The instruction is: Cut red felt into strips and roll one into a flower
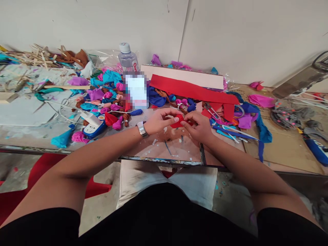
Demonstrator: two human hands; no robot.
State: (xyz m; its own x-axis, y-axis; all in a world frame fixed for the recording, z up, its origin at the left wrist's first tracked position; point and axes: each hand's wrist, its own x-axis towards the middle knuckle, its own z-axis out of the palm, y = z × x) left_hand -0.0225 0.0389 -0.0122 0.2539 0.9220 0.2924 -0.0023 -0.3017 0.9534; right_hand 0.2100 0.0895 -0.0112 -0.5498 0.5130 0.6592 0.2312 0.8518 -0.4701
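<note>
Between my two hands, just above the table's front part, is a small red piece of crepe paper (176,120), gathered or rolled; its exact shape is partly hidden by fingers. My left hand (161,121), with a metal watch (141,129) on the wrist, pinches it from the left. From the other side, the thumb and fingers of my right hand (198,126) close on it. Beyond them lies a long red crepe paper strip (192,89). Scissors (213,112) rest on red scraps near my right hand. Several rolled paper flowers (112,119) lie left of my left hand.
A blue-and-white power strip (94,129) with a plugged-in charger sits left. Behind stand a water bottle (128,59) and a blurred lit screen (136,91). Wooden sticks (42,56) pile at far left. Cardboard (287,147) and a dark pincushion-like bundle (287,114) lie right.
</note>
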